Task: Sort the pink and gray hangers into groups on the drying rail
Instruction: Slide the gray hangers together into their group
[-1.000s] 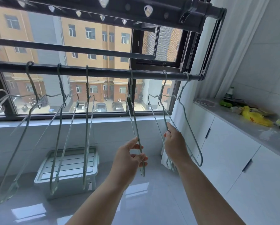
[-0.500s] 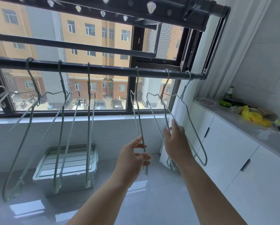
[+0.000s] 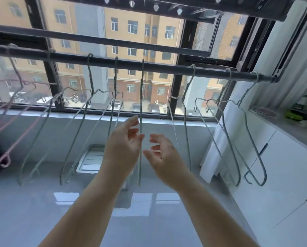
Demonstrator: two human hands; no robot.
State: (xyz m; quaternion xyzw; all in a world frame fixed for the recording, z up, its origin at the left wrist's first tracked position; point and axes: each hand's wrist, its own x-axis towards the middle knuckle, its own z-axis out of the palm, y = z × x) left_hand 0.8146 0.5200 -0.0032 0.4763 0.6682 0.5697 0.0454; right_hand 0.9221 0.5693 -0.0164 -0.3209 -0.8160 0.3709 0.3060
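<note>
Both hands are raised and open, fingers loosely spread, gripping nothing. One gray hanger (image 3: 141,97), seen edge-on, hangs between them: the left hand (image 3: 124,147) has its fingertips just beside the wire, contact not determinable; the right hand (image 3: 164,155) is near it but apart. All hangers are thin wire, hooked over the dark tubular drying rail (image 3: 167,67). Further gray hangers (image 3: 252,139) run toward its right end, pink hangers (image 3: 7,158) toward its left end. A pale ribbed storage box (image 3: 91,161) stands on the glossy floor (image 3: 42,211), contents hidden.

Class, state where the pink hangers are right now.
In the head view, the pink hangers hang at the far left of the drying rail, left of the nearest gray hanger.
</note>
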